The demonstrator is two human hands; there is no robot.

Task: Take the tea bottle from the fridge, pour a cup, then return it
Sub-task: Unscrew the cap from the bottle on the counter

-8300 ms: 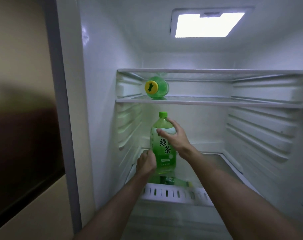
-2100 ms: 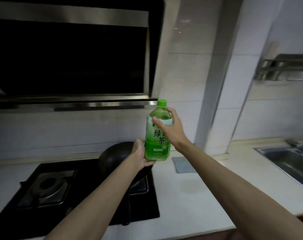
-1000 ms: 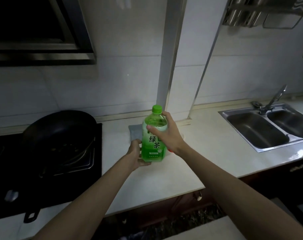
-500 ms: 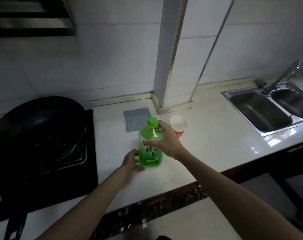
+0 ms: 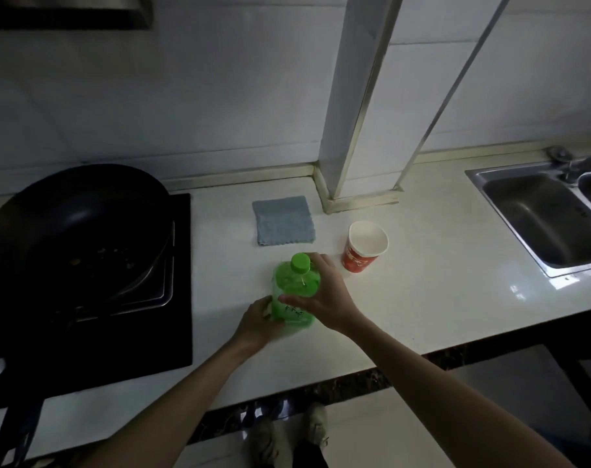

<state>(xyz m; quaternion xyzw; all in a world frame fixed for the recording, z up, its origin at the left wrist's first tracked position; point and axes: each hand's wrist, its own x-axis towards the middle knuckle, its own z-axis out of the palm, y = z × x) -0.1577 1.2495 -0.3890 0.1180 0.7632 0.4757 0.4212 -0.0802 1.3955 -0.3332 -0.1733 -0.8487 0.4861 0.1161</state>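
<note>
Head view of a white table [image 5: 439, 315], with a black hob [image 5: 182, 298] and dark pan [image 5: 77, 224] at its left end and a steel sink [image 5: 540, 224] at its right end. A grey cloth [image 5: 284, 220] lies near the back edge.

The tea bottle [image 5: 295, 288] stands upright toward the front edge, between hob and paper cup [image 5: 366, 246]. Its green cap [image 5: 300, 263] is on. The hands hide whether the base rests on the table.

The right hand [image 5: 321, 295] has its fingers curled over the bottle's shoulder. The left hand [image 5: 256, 322] has its fingers wrapped round the lower body. Both grip the bottle and nothing else.

The step in hand is judged to be seating the bottle before opening it. The base should sit flat before either grip loosens. The left hand can then brace the body while the right fingers go to the cap.

The cup is open-mouthed and appears empty, just beside the bottle toward the back right. It looks light, so the pour should be slow and close to the rim.
</note>
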